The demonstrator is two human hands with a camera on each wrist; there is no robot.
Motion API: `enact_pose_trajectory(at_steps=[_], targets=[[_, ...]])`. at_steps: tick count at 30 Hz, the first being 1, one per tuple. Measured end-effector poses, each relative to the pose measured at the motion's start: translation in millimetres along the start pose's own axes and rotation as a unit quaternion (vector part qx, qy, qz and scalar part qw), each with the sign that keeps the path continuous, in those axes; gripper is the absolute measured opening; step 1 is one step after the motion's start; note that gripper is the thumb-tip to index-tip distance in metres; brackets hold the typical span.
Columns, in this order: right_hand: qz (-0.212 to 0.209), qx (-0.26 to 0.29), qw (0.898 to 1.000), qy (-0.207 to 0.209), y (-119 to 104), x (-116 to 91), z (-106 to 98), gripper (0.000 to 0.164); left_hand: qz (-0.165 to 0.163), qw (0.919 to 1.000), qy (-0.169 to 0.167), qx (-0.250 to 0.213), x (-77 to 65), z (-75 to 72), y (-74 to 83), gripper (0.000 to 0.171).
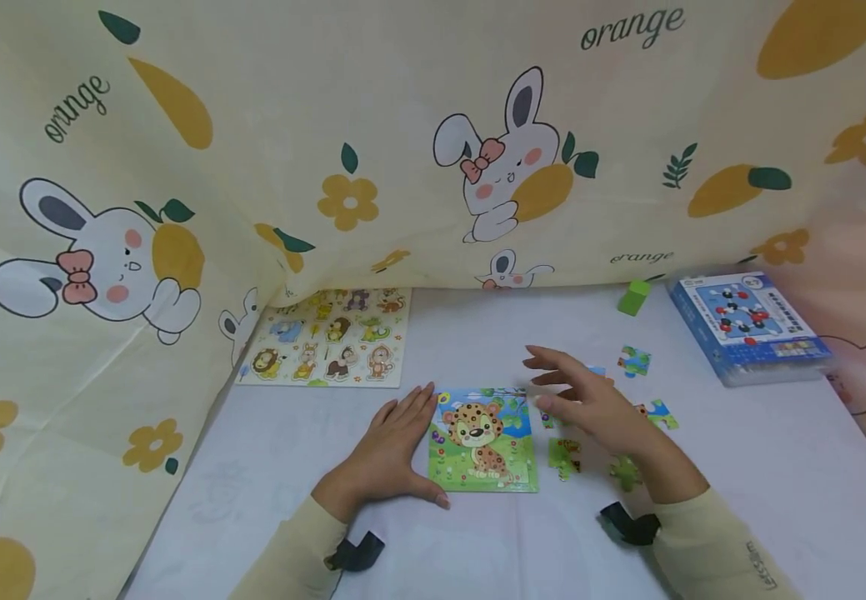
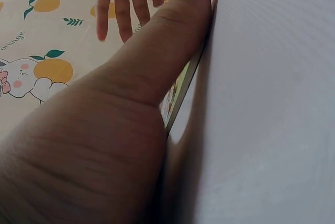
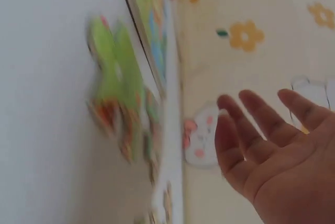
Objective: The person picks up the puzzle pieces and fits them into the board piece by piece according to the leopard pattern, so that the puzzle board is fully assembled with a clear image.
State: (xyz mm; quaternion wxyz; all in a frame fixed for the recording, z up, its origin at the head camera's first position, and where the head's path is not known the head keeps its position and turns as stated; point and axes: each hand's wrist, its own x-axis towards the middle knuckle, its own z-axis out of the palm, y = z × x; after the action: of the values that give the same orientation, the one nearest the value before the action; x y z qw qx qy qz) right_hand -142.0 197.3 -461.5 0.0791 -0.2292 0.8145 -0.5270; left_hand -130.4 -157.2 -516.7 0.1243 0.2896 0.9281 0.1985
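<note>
A square puzzle board (image 1: 481, 442) with a leopard picture lies flat on the white table. My left hand (image 1: 387, 462) rests spread at its left side, fingers along the left edge and thumb by the near edge. Above the board's right side hovers my right hand (image 1: 590, 404), fingers loosely extended; in the right wrist view the palm (image 3: 293, 156) holds nothing. Loose jigsaw pieces lie beneath and around the right hand: a green one (image 1: 564, 458) beside the board, another green piece (image 1: 625, 472) under the wrist, and a blue one (image 1: 634, 361) farther back.
A board of animal pictures (image 1: 327, 342) lies at the back left. A green block (image 1: 633, 297) stands at the back, near a blue and white box (image 1: 751, 325) at the right. A patterned cloth (image 1: 402, 167) hangs behind the table (image 1: 312, 425).
</note>
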Motion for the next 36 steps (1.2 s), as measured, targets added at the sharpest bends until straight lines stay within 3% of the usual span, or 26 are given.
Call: enact_pose_trajectory(at_steps=[6, 12, 15, 20, 23, 25, 29, 32, 36], targets=[[-0.063, 0.058, 0.996, 0.024, 6, -13, -37, 0.057, 0.001, 1.0, 0.001, -0.004, 0.2, -0.1, 0.3, 0.155], [-0.121, 0.177, 0.976, 0.027, 20, -23, -62, 0.073, 0.005, 1.0, 0.003, 0.004, 0.7, 1.9, -1.2, 0.155], [-0.114, 0.207, 0.97, 0.06, 30, -28, -69, 0.076, 0.005, 1.0, 0.003, 0.004, 0.4, 1.3, -1.3, 0.155], [-0.058, 0.238, 0.959, 0.142, 47, -34, -73, 0.079, 0.002, 1.0, 0.0, 0.002, -0.4, -0.3, 0.5, 0.155], [-0.037, 0.245, 0.955, 0.163, 58, -36, -75, 0.071, 0.001, 1.0, 0.0, 0.003, -0.6, 0.4, 0.6, 0.155], [-0.009, 0.227, 0.96, 0.167, 65, -37, -77, 0.062, 0.001, 1.0, 0.0, 0.003, -0.7, 1.0, 0.6, 0.155], [0.088, 0.081, 0.979, 0.164, 77, -38, -78, 0.059, 0.001, 1.0, 0.002, 0.003, -0.6, 1.6, 0.2, 0.156], [0.153, -0.012, 0.978, 0.143, 81, -38, -76, 0.074, 0.001, 1.0, 0.003, 0.004, -0.3, 1.8, -0.2, 0.156], [0.191, -0.051, 0.974, 0.109, 83, -35, -72, 0.086, 0.001, 1.0, 0.003, 0.005, 0.0, 2.1, -1.0, 0.156]])
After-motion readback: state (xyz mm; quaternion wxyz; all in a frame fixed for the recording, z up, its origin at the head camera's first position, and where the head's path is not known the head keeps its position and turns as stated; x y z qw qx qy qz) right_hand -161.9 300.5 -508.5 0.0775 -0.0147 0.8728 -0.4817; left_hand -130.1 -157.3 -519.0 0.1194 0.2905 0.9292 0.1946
